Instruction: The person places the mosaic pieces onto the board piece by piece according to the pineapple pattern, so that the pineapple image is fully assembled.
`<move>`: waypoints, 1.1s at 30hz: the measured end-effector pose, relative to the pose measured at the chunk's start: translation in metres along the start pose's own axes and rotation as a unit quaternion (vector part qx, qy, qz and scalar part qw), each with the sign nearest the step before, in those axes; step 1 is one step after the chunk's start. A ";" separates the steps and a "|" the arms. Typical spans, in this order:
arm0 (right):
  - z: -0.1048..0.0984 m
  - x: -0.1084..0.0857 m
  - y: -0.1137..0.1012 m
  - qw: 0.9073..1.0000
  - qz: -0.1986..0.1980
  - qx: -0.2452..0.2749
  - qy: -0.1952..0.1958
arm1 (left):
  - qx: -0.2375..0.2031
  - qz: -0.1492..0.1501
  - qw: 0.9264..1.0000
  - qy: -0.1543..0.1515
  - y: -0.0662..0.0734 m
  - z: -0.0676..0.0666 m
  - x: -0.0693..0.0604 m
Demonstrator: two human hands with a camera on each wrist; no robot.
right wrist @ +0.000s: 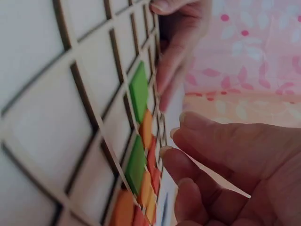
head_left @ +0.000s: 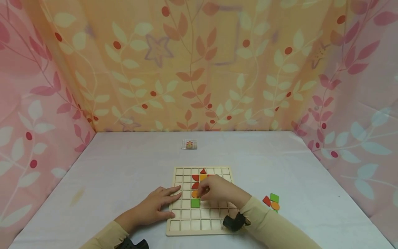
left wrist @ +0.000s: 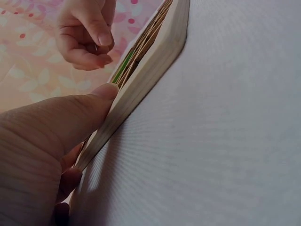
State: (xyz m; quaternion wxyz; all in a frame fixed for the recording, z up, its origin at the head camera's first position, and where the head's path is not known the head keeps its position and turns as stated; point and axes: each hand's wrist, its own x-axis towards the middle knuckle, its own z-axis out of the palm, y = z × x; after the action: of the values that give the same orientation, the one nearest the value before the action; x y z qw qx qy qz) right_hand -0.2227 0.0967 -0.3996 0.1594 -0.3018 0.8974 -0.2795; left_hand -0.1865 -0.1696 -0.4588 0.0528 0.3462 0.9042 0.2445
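A wooden grid board (head_left: pixel 186 225) lies on the table, with flat coloured pieces in its cells. My left hand (head_left: pixel 152 204) rests at its left edge, fingers spread; in the left wrist view the thumb (left wrist: pixel 91 106) touches the rim. Over the middle cells hovers my right hand (head_left: pixel 222 189), fingers loosely bent, no piece visible between them in the right wrist view. Left of it are a green square (head_left: pixel 195 203), an orange circle (head_left: pixel 195 194), red pieces (head_left: pixel 195 186) and an orange square (head_left: pixel 203 177). Another green piece (right wrist: pixel 136 165) shows only in the right wrist view.
Right of the board lie loose pieces: a red one (head_left: pixel 266 201), a green square (head_left: pixel 274 197) and an orange circle (head_left: pixel 275 206); the right sleeve partly covers another green one. A small picture card (head_left: pixel 189 144) lies behind the board. Patterned curtains (head_left: pixel 192 69) enclose the white table.
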 end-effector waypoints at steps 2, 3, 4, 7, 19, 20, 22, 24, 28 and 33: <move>-0.007 -0.003 0.004 1.000 -0.007 0.006 0.003 | 0.000 -0.001 1.000 -0.001 0.000 -0.001 0.000; -0.011 -0.005 0.007 1.000 -0.008 0.006 0.005 | 0.000 -0.002 1.000 -0.001 0.000 -0.001 0.000; -0.015 -0.008 0.010 1.000 -0.007 0.008 0.007 | 0.001 -0.002 1.000 -0.002 0.001 -0.001 0.000; -0.025 -0.016 0.020 1.000 0.001 0.018 0.009 | 0.002 -0.009 1.000 -0.005 0.001 0.000 0.000; -0.061 -0.061 0.062 0.999 0.047 0.009 0.027 | 0.004 -0.003 1.000 -0.001 -0.001 0.000 0.000; -0.063 -0.065 0.065 0.998 0.052 0.008 0.027 | 0.004 -0.005 1.000 -0.002 -0.001 0.000 0.000; -0.067 -0.073 0.070 0.997 0.066 0.012 0.028 | 0.003 -0.007 1.000 -0.003 -0.001 0.000 0.001; -0.070 -0.081 0.076 0.996 0.079 0.016 0.030 | 0.001 -0.010 1.000 -0.005 -0.001 0.000 0.001; -0.072 -0.096 0.088 0.993 0.111 0.026 0.032 | -0.001 -0.010 1.000 -0.006 0.000 0.000 0.000; -0.076 -0.114 0.100 0.988 0.148 0.039 0.037 | 0.001 -0.009 1.000 -0.006 0.001 0.000 0.000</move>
State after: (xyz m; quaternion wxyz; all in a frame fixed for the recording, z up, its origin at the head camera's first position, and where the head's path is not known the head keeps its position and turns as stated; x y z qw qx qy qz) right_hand -0.2152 0.2662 -0.3857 0.1775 -0.1489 0.9259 -0.2982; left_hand -0.1865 -0.1692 -0.4581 0.0602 0.3394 0.9072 0.2413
